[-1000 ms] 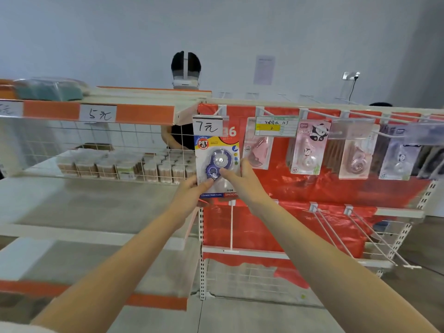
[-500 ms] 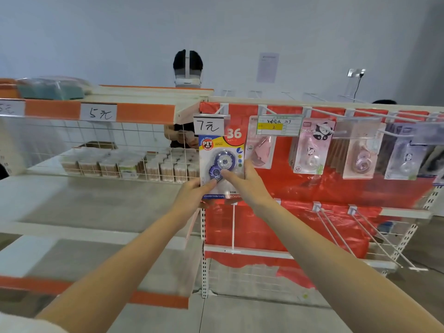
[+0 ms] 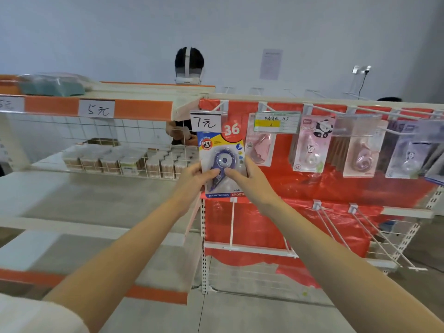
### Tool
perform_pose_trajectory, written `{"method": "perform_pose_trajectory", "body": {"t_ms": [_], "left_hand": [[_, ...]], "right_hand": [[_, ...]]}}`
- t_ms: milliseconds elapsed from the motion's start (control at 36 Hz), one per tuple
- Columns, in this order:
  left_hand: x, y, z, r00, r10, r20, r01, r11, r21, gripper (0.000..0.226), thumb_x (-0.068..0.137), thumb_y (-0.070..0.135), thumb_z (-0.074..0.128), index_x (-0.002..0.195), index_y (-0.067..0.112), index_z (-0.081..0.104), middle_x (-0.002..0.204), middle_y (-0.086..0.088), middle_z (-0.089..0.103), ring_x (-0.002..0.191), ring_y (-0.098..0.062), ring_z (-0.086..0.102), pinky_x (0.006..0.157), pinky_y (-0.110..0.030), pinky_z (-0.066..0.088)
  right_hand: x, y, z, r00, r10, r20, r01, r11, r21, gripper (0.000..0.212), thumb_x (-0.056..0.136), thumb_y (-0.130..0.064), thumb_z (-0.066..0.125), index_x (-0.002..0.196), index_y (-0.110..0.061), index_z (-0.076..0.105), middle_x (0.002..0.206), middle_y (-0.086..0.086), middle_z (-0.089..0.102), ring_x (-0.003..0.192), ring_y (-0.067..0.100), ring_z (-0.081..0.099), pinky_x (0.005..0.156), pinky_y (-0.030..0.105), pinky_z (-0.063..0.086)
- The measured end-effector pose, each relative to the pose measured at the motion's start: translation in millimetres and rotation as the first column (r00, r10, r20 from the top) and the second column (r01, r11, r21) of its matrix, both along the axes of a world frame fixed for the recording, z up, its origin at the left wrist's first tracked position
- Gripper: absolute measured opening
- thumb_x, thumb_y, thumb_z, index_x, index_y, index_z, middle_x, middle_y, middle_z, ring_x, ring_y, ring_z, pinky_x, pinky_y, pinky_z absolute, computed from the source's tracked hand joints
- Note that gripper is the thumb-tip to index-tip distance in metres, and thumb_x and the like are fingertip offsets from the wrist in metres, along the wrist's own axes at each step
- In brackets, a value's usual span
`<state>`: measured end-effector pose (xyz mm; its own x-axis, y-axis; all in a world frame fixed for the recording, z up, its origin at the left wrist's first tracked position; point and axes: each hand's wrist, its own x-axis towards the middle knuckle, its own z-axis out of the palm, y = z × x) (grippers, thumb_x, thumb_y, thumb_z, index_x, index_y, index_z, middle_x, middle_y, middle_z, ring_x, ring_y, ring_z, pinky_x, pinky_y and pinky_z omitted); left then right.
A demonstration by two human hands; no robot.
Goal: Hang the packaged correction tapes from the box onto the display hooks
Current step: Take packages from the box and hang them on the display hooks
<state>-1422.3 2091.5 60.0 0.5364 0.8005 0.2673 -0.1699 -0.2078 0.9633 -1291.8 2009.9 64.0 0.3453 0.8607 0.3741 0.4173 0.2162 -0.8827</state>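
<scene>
Correction tape pack [image 3: 222, 162] beside pink packs [image 3: 260, 147]

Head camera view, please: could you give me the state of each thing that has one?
Blue correction tape pack: upright, top behind the 7 price tag, held by both hands.
Left hand: grips pack's left edge.
Right hand: grips pack's right edge.
Panda pack: hanging.
Lower hooks: bare.
</scene>
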Motion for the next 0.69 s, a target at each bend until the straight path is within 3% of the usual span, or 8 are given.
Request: {"method": "perform_pose_trajectory", "body": {"t_ms": [139,250,306,389,444,500,556,694], "left_hand": [[5,1,2,0.998,0.030,0.048,-0.027,0.998,-0.050,0.010,0.089,0.011,0.061,0.093,0.019,0.066,0.077,0.007,0.071,0.066,-0.006,0.067,0.060,-0.019,0.053],[5,-1,4,0.997,0.035,0.063,-0.031,0.997,-0.064,0.011,0.092,0.011,0.058,0.096,0.018,0.065,0.075,0.008,0.070,0.064,-0.004,0.066,0.055,-0.018,0.052],[2,0,2,0.997,0.037,0.064,-0.032,0.997,-0.069,0.012,0.092,0.012,0.057,0.098,0.018,0.066,0.076,0.007,0.072,0.066,-0.006,0.067,0.056,-0.020,0.052],[-1,2,-2,0.998,0.043,0.038,-0.039,0.996,-0.083,0.009,0.093,0.015,0.057,0.094,0.020,0.065,0.069,0.009,0.072,0.062,-0.004,0.067,0.054,-0.019,0.052],[-2,2,-4,0.999,0.049,-0.015,-0.050,0.997,-0.060,0.006,0.093,0.019,0.058,0.096,0.019,0.064,0.068,0.010,0.071,0.059,-0.001,0.066,0.052,-0.017,0.051],[-2,1,-4,0.997,0.046,-0.068,-0.049,0.998,-0.043,0.011,0.093,0.023,0.059,0.101,0.016,0.062,0.074,0.008,0.071,0.060,0.000,0.066,0.051,-0.016,0.051],[-1,0,-3,0.990,0.032,-0.134,-0.034,0.999,-0.017,0.013,0.092,0.026,0.060,0.102,0.017,0.059,0.083,0.005,0.069,0.061,-0.001,0.066,0.050,-0.015,0.049],[6,5,-11,0.913,0.078,-0.401,-0.005,0.984,0.181,0.016,0.094,0.031,0.058,0.104,0.018,0.056,0.089,-0.007,0.067,0.067,-0.016,0.065,0.060,-0.025,0.052]], "right_hand": [[0,6,7,0.999,-0.032,-0.009,0.032,0.999,0.021,0.027,0.093,-0.029,0.060,0.115,-0.013,0.055,0.107,-0.003,0.063,0.099,0.012,0.058,0.086,0.029,0.046],[-1,13,10,1.000,-0.022,-0.013,0.021,1.000,-0.012,0.010,0.094,-0.028,0.059,0.094,-0.020,0.053,0.086,-0.013,0.053,0.081,0.004,0.052,0.067,0.010,0.040],[-4,15,12,1.000,-0.002,-0.016,0.002,0.999,-0.032,0.016,0.095,-0.029,0.057,0.084,-0.026,0.046,0.081,-0.016,0.045,0.074,-0.001,0.045,0.059,0.008,0.037],[-6,18,7,0.999,-0.004,-0.039,0.002,0.999,-0.046,0.024,0.094,-0.033,0.057,0.113,-0.018,0.053,0.109,-0.007,0.058,0.098,0.008,0.053,0.075,0.018,0.040],[-7,20,6,0.998,-0.029,-0.058,0.027,0.999,-0.041,0.029,0.094,-0.033,0.058,0.117,-0.015,0.051,0.111,-0.004,0.058,0.096,0.009,0.055,0.071,0.013,0.042],[-4,19,4,0.997,-0.060,-0.056,0.058,0.998,-0.036,0.023,0.095,-0.030,0.057,0.107,-0.012,0.049,0.094,-0.005,0.053,0.081,0.008,0.053,0.053,0.008,0.041],[-2,18,5,0.993,-0.094,-0.068,0.093,0.995,-0.028,0.022,0.096,-0.027,0.056,0.102,-0.008,0.048,0.085,-0.004,0.047,0.073,0.009,0.051,0.047,0.010,0.039],[3,18,2,0.980,-0.191,0.062,0.193,0.981,-0.034,0.030,0.094,-0.032,0.057,0.102,-0.004,0.052,0.083,-0.002,0.050,0.079,0.016,0.047,0.062,0.021,0.037]]}}
